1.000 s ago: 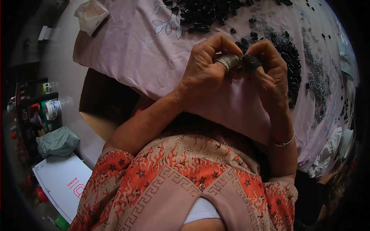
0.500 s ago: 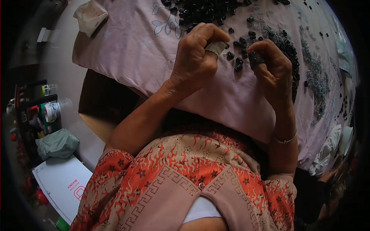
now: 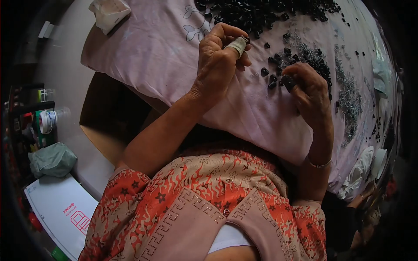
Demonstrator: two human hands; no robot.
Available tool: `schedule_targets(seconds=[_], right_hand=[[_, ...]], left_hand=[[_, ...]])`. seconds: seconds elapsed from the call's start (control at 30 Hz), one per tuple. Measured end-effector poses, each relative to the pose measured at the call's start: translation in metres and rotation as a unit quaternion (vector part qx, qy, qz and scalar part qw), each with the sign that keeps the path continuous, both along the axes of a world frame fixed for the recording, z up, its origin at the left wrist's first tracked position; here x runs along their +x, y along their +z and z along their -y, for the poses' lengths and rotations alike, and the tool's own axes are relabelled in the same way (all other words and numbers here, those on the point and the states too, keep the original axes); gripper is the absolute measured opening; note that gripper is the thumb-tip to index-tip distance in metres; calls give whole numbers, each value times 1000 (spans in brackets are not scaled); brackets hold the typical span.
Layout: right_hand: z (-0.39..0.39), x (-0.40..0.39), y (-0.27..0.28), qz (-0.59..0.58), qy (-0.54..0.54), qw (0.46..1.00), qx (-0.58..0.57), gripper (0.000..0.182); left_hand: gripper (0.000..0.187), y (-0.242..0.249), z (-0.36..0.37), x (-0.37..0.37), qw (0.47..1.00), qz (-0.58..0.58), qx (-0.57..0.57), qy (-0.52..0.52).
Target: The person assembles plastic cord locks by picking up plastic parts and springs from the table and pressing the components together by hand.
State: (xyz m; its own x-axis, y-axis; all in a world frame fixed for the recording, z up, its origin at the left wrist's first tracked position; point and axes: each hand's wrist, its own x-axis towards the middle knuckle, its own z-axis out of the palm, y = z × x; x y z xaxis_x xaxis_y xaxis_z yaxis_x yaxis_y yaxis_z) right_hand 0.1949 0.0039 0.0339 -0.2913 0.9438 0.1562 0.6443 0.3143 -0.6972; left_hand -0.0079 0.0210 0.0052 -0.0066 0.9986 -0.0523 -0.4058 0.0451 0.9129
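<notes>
My left hand (image 3: pixel 217 58) is raised over the pink cloth (image 3: pixel 161 56), its fingers curled tight and a pale taped fingertip (image 3: pixel 238 44) pressed against the forefinger. Whether it pinches something small, I cannot tell. My right hand (image 3: pixel 311 93) is lower and to the right, and a bangle (image 3: pixel 319 165) circles its wrist. Its black-capped fingertip (image 3: pixel 288 82) is down among a few loose black plastic pieces (image 3: pixel 271 79). What lies under that hand's fingers is hidden. A big heap of the same black pieces (image 3: pixel 261 13) lies just beyond my left hand.
Thin metal springs (image 3: pixel 348 93) are strewn along the right of the cloth. A crumpled white bag (image 3: pixel 109 13) sits at its far left corner. On the floor to the left are a white box (image 3: pixel 61 209), a green bag (image 3: pixel 52 158) and a cluttered shelf (image 3: pixel 32 117).
My hands were joined in front of me and have come apart. The left rose toward the black heap. The right dropped onto the loose pieces.
</notes>
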Motion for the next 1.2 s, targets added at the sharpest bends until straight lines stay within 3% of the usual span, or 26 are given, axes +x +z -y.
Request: schedule_targets(seconds=[0.1,0.17,0.2,0.3,0.33,0.67,0.73,0.83,1.07,1.13,1.2], right_hand=[[1,1,9,48,20,999,17,15],[-1,4,16,86,0,991,101,18],[-2,7,22,114,-24,991,71,29],[-20,22,18,159,-60,979,111,29],[-27,25,14,155,-65,976,136,21],[-72,10,-1,173,-46,970,164,21],[-80,4,-5,263,-43,956,122,13],[-85,-5,-8,284,-12,954,99,10],[-86,4,-15,237,9,966,102,16],[-85,10,-9,45,-18,999,12,25],[-80,18,-4,38,-84,996,-19,30]], left_hand=[[11,-1,0,1,1000,4,-6,3],[12,0,0,0,1000,8,-9,-2],[12,1,0,0,1000,6,-16,-8],[14,0,0,0,1000,3,-11,-14],[14,-1,-1,1,1000,5,-8,-14],[20,0,1,3,998,-55,10,-25],[19,-1,0,3,998,-58,16,-22],[19,0,0,2,998,-57,6,-25],[14,-1,-1,3,997,-69,3,-38],[14,-3,-2,3,997,-66,2,-38],[14,-5,-2,4,998,-49,17,-43]])
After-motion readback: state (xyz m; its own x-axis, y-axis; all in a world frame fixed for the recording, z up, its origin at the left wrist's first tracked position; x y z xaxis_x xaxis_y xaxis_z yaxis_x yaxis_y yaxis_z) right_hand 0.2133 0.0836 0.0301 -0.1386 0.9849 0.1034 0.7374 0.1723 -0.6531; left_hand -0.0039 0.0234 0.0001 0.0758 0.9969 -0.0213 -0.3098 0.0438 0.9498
